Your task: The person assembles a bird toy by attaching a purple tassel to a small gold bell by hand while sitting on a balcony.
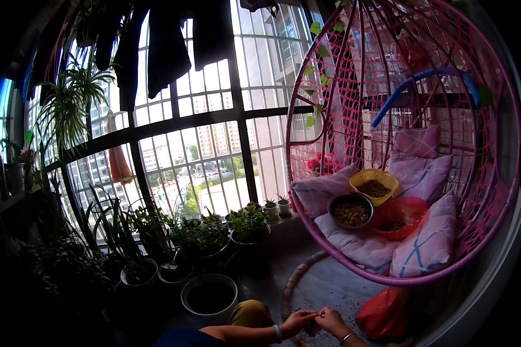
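My left hand (pixel 296 322) and my right hand (pixel 330 320) meet low in the picture, over the floor, with fingertips pinched close together. Something small sits between them; a dark purplish bit (pixel 313 329) shows just under the fingers, too small to name. Above and to the right, on the seat of a pink hanging chair (pixel 307 243), stand a metal bowl (pixel 351 226) of brown pieces, a yellow basket (pixel 391 180) with brown contents and a red basket (pixel 399 231) holding a little more. Right of my right hand lies a red bag (pixel 383 315).
A wide pot of dark soil (pixel 209 294) stands left of my knee (pixel 252 312). Several potted plants (pixel 250 222) line the barred window. Pink cushions (pixel 425 248) pad the chair. A curved pale tube (pixel 292 277) and dark crumbs lie on the floor. Dark clothes (pixel 167 58) hang overhead.
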`<act>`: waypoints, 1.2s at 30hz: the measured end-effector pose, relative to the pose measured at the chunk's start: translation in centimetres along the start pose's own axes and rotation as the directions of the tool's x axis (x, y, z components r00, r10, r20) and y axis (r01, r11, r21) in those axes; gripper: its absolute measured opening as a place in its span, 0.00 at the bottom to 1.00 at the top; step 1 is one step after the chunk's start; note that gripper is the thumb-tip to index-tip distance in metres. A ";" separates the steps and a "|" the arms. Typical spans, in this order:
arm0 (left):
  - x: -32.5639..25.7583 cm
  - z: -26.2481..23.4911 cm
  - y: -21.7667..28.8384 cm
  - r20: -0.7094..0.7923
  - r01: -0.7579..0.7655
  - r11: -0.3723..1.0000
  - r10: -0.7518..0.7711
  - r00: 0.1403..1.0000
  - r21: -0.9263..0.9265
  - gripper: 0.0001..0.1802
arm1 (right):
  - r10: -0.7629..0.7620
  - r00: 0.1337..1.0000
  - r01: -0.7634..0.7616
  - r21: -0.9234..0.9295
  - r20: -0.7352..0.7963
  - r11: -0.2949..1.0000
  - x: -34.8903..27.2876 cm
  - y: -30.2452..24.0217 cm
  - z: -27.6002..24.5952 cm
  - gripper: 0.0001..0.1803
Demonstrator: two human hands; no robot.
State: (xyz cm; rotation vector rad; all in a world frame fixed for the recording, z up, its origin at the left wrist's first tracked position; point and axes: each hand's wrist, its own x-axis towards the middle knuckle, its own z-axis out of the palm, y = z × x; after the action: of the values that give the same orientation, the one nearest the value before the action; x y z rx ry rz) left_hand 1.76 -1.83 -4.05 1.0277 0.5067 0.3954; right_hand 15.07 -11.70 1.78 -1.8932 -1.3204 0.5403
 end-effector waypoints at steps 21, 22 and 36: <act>1.7 0.2 1.3 0.401 0.053 0.982 0.026 0.916 -0.182 0.23 | -0.424 0.901 0.417 -0.084 -0.094 0.905 0.5 0.4 -3.6 0.09; 2.2 -0.9 0.6 0.391 0.041 0.982 0.034 0.920 -0.182 0.23 | -0.435 0.896 0.429 -0.080 -0.089 0.900 0.7 0.2 -3.8 0.09; 2.6 -0.2 2.4 0.162 0.155 0.964 -0.121 0.979 -0.216 0.16 | -0.059 0.989 0.005 -0.368 -0.136 0.930 2.2 1.5 -6.1 0.10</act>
State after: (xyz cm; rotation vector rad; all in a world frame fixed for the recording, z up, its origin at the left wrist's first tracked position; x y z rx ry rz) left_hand 3.61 0.79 -2.51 0.7873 0.3872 0.2440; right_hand 21.08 -11.96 4.63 -2.1594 -1.4273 0.1371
